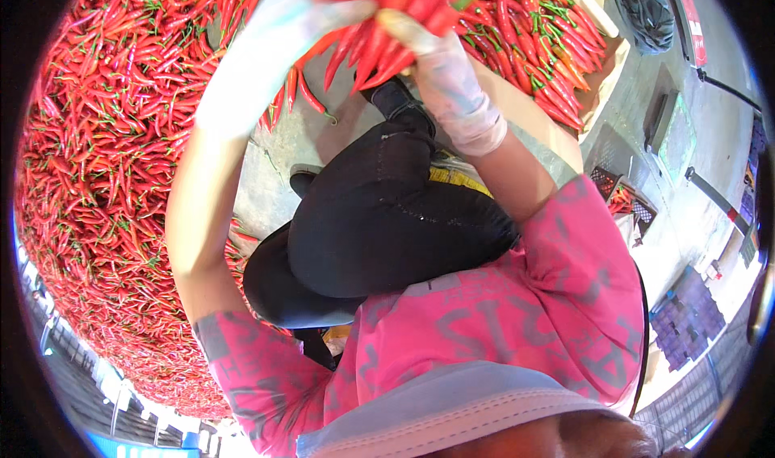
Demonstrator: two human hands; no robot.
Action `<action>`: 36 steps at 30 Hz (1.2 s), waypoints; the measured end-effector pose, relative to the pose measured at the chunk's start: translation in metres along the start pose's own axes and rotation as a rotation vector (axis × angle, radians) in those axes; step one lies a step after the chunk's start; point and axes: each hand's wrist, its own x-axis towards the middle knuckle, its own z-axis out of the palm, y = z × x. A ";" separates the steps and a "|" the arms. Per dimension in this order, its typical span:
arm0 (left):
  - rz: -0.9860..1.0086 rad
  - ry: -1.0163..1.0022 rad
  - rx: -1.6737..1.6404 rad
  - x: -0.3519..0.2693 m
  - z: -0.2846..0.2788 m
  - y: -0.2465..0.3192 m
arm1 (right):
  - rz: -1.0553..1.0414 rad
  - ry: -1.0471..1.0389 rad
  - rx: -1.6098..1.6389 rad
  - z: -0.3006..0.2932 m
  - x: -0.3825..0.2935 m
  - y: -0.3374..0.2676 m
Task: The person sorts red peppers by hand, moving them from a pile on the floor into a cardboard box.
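Both my hands wear thin, pale, stained gloves and meet at the top of the view around a bunch of red chili peppers (387, 40). My left hand (321, 16) curves round the bunch from the left, partly cut off by the upper edge. From the right, my right hand (436, 46) grips the same bunch, its thumb across the peppers. The bunch is somewhat blurred. A huge pile of red chili peppers (121, 173) with green stems lies on the left. More peppers (533, 52) fill an open cardboard box (608, 83) at upper right.
Below the hands are my bent legs in black trousers and grey concrete floor (266, 185). Yellow material (460, 179) shows beside the knee. On the right are a dark crate (636, 204) with peppers, a flat platform scale (672, 137) and a black plastic bag (646, 16).
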 end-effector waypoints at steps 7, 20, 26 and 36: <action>-0.296 -0.836 1.177 0.181 0.080 -0.045 | 0.138 0.308 0.822 -0.064 0.001 0.035; 0.199 -0.348 1.206 0.162 0.077 -0.122 | -0.425 0.105 -1.265 -0.157 0.052 -0.082; 0.600 -0.050 1.182 0.150 0.066 -0.152 | -0.496 -0.010 -2.213 -0.222 0.130 -0.059; 0.947 0.262 1.397 0.154 0.060 -0.064 | -0.199 -0.232 -1.507 -0.124 0.094 -0.122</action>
